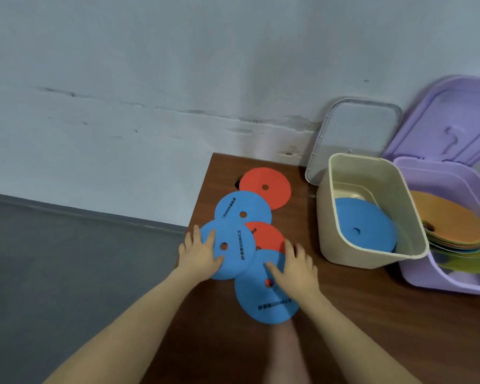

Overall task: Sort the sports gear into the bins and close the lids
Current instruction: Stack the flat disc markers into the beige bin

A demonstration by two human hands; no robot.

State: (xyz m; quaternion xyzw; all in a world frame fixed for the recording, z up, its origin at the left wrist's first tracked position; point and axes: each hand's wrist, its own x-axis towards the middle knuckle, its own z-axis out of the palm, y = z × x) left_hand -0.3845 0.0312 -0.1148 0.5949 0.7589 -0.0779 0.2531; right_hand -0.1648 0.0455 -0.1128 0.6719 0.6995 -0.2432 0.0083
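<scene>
Flat round discs with centre holes lie overlapping on the brown table (344, 314). My left hand (198, 254) rests flat on a blue disc (234, 249) at the table's left edge. My right hand (295, 268) presses flat on the nearest blue disc (263, 300). Between them a red disc (266, 235) peeks out. Farther back lie another blue disc (241, 209) and a red disc (265, 184). The beige bin (327, 217) holds one blue disc (365, 224). The purple bin (441, 275) holds a stack of orange and mixed-colour discs (452, 217).
A grey lid (355, 131) leans on the wall behind the beige bin. The purple lid (449, 120) stands open behind the purple bin. The table's left edge drops to a grey floor (67, 259). A pale wall runs close behind everything.
</scene>
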